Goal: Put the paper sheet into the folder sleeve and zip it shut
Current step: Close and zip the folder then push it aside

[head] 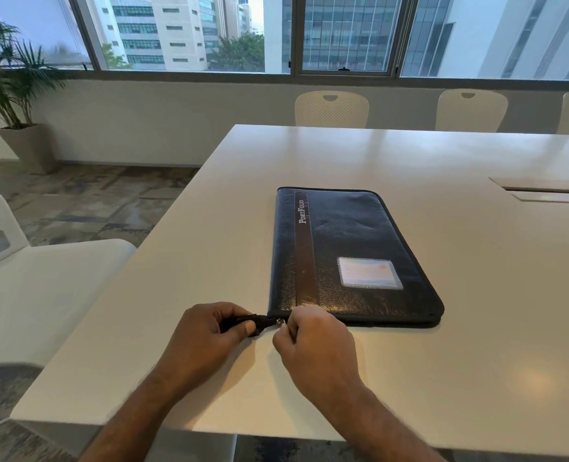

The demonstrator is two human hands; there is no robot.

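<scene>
- The white table [409,378] has bare surface on every side of the folder.
- The dark folder [349,248], lettered "Portfolio", lies closed and flat mid-table.
- The left hand [206,331] pinches the black zip tail [243,323] at the folder's near-left corner.
- The right hand [313,341] pinches the zip pull [281,322] just beside it.

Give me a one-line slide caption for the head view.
Both hands at the closed black portfolio folder's near-left corner: left hand holds the black end tab, right hand pinches the zipper pull.
</scene>
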